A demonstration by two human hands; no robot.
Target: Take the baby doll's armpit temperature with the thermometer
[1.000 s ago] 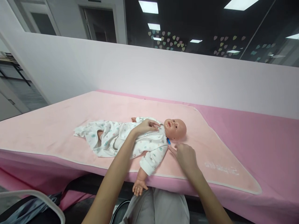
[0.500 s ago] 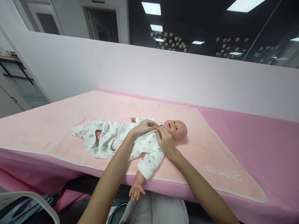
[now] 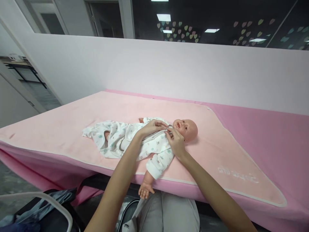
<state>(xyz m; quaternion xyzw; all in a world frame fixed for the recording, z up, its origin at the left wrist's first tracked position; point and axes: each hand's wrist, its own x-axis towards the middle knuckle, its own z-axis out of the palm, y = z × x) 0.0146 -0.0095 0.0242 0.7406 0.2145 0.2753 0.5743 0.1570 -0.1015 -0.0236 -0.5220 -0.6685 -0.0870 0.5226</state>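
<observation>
A baby doll (image 3: 189, 129) lies on its back with its bald head to the right. It wears a white, printed baby romper (image 3: 154, 146), whose leg end lies loose at the left. At the romper's neckline, just below the doll's chin, both hands meet. My left hand (image 3: 155, 126) reaches across the chest, fingers bent and pinching the collar edge. My right hand (image 3: 175, 140) grips the same neckline from the head side with its fingertips together. Whatever fastener is between the fingertips is too small to make out. One doll arm hangs toward the near edge.
A peach mat (image 3: 224, 154) with a pale border lies over the pink table cover (image 3: 270, 141). Behind it rises a white partition (image 3: 169, 71). A chair with dark cloth (image 3: 48, 206) on it stands at the lower left, next to the person's grey trousers (image 3: 169, 212).
The camera view has tilted down and shifted slightly left, so everything sits higher and further right. Both hands stay at the romper's neckline, with only small finger movement.
</observation>
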